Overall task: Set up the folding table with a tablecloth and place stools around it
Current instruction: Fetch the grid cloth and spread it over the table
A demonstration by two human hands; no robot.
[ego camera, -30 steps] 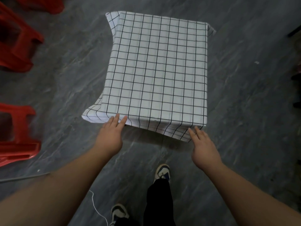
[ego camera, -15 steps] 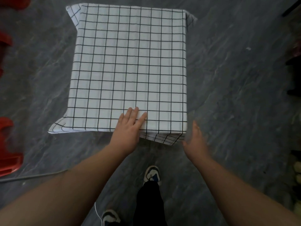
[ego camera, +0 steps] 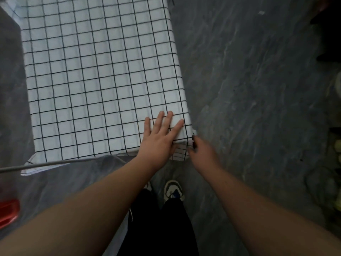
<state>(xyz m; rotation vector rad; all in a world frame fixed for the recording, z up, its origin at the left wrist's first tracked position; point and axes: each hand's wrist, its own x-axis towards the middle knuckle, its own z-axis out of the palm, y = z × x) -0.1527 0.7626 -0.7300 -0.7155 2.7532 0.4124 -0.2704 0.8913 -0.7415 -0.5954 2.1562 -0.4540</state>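
Observation:
A white tablecloth (ego camera: 99, 78) with a black grid covers the folding table and hangs over its near edge. My left hand (ego camera: 160, 137) lies flat, fingers straight, pressing the cloth at the near right corner of the tabletop. My right hand (ego camera: 203, 152) is just off that corner, blurred, its fingers curled onto the hanging corner of the cloth. A red stool (ego camera: 7, 211) shows only as a sliver at the lower left edge.
Grey stone floor (ego camera: 249, 89) surrounds the table. A thin grey cable (ego camera: 46, 164) crosses the floor under the table's near left edge. Shoes and dark objects (ego camera: 332, 145) line the right edge. My own feet (ego camera: 174, 189) stand close to the table's near side.
My left hand slid right along the near edge to the right corner. My right hand moved in and took the hanging cloth corner. The view shifted closer and rightward; the red stools left the frame.

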